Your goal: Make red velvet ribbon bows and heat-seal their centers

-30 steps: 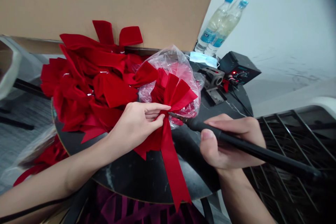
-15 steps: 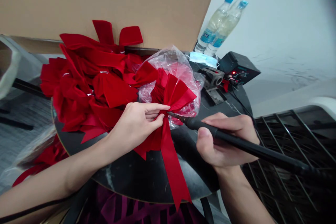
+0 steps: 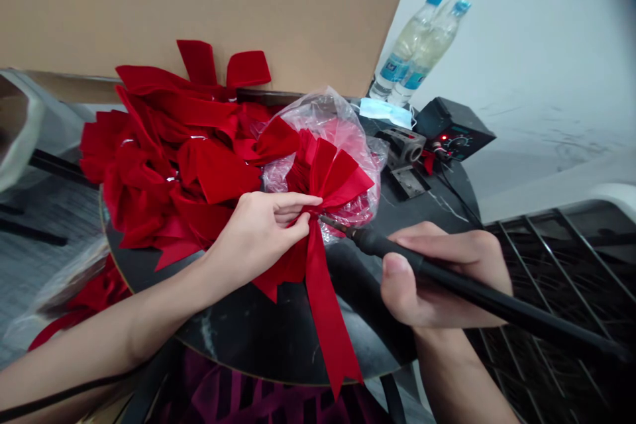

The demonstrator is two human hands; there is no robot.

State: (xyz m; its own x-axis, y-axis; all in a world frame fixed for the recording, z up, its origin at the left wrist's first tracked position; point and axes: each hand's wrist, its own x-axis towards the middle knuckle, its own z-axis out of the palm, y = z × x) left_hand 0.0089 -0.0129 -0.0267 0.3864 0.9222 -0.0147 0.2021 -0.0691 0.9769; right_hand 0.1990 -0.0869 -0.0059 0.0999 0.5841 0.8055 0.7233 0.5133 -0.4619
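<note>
My left hand [image 3: 271, 225] pinches a red ribbon bow [image 3: 338, 179] at its gathered middle, thumb and forefinger closed round it. One notched tail of that bow hangs over the front edge of the table. In my right hand [image 3: 442, 275] is a black soldering iron [image 3: 385, 245], held like a pen. Its metal tip sits close beside the bow's middle, near my left fingertips; I cannot tell whether it touches. A clear plastic bag [image 3: 325, 103] with red material in it lies just behind the bow.
Several red bows [image 3: 199, 159] are heaped on the round black table [image 3: 233, 338]. Behind stands a cardboard box [image 3: 223, 6]. At the back right are two bottles [image 3: 412, 53], a blue face mask [image 3: 385, 111], a metal stand [image 3: 407, 159] and a black control box [image 3: 454, 129] with a lit red light.
My right hand has drawn the soldering iron slightly back, down and to the right from the bow's middle. My left hand keeps its pinch in nearly the same place.
</note>
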